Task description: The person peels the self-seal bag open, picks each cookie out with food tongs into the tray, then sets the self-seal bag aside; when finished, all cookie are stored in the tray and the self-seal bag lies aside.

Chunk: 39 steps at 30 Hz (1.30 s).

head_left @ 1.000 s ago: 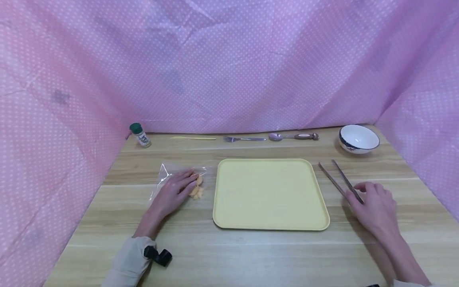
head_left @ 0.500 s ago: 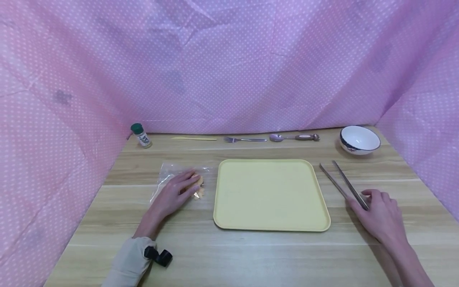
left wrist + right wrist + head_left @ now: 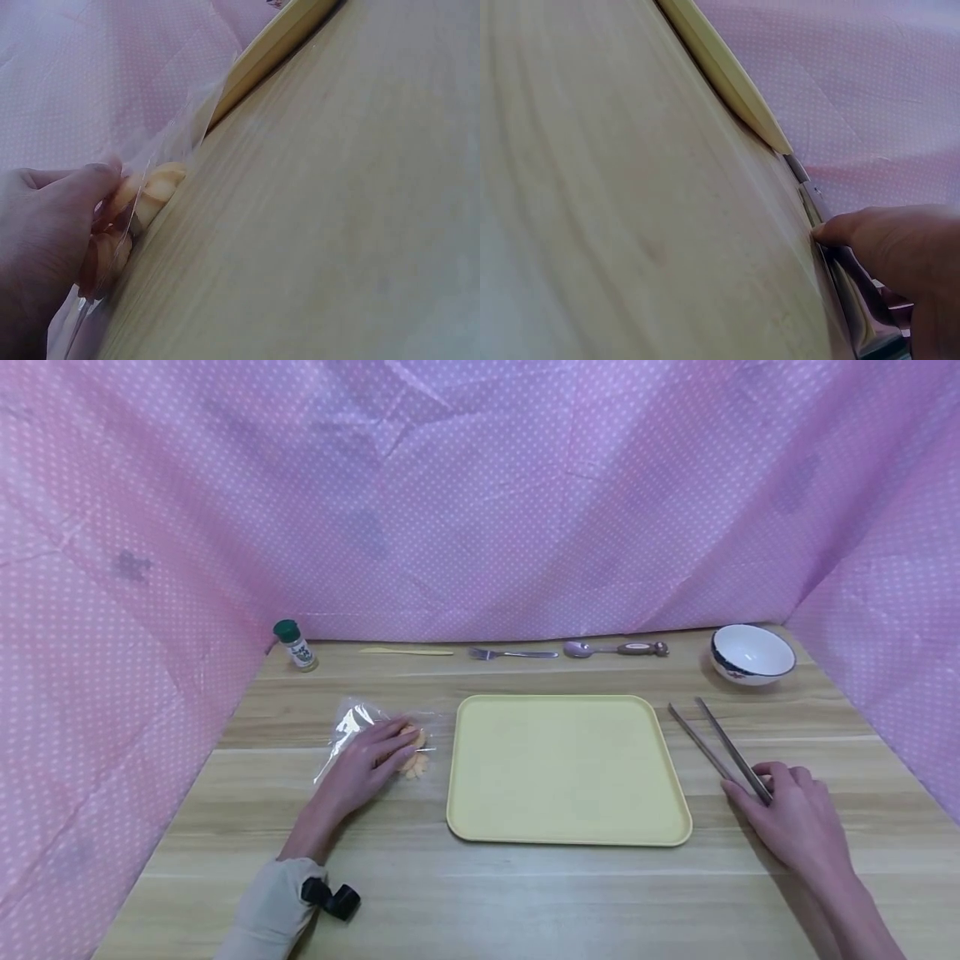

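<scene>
My left hand (image 3: 370, 762) lies over a clear plastic bag (image 3: 352, 720) on the table, left of the yellow tray. Inside the bag are several tan-orange pieces with scalloped edges (image 3: 414, 766), partly hidden by the fingers. In the left wrist view, the thumb and fingers of that hand (image 3: 56, 225) pinch the bag around the pieces (image 3: 159, 191). To the right of the tray, my right hand (image 3: 798, 818) grips metal tongs (image 3: 723, 739) near their joined end, their two tips spread and pointing away. The right wrist view shows the thumb of this hand (image 3: 900, 255) against the tongs (image 3: 855, 289).
A yellow tray (image 3: 570, 768) sits in the middle of the table (image 3: 525, 902). Along the back stand or lie a green-capped shaker (image 3: 296, 645), a yellow knife (image 3: 405, 652), a fork (image 3: 513, 653), a spoon (image 3: 615, 649) and a white bowl (image 3: 752, 655). Pink dotted cloth (image 3: 480, 502) hangs behind.
My right hand has shifted slightly back and right along the tongs toward their joined end. The left hand stays almost in place, while the bag's film has moved a little around it.
</scene>
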Each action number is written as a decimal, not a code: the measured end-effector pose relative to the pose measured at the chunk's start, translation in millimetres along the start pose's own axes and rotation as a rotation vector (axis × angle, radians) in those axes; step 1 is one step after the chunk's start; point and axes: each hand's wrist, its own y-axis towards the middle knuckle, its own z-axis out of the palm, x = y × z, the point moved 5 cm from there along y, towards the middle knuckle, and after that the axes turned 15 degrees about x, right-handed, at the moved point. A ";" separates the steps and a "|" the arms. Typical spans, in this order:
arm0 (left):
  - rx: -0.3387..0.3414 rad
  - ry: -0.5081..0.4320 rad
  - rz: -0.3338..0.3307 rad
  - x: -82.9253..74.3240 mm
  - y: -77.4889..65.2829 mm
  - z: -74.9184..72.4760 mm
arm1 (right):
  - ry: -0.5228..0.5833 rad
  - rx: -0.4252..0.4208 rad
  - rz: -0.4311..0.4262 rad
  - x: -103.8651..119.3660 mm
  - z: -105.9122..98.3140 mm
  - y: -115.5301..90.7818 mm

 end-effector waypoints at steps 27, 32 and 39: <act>-0.011 -0.023 -0.021 -1.1 -0.4 -2.5 | 0.052 -0.069 -0.053 9.4 -5.1 1.6; -0.023 -0.020 -0.014 -1.2 -0.4 -2.9 | 0.063 -0.093 -0.115 19.5 -7.9 2.3; -0.013 -0.038 -0.016 -1.4 -0.9 -4.7 | 0.054 -0.095 -0.179 35.3 -8.2 5.2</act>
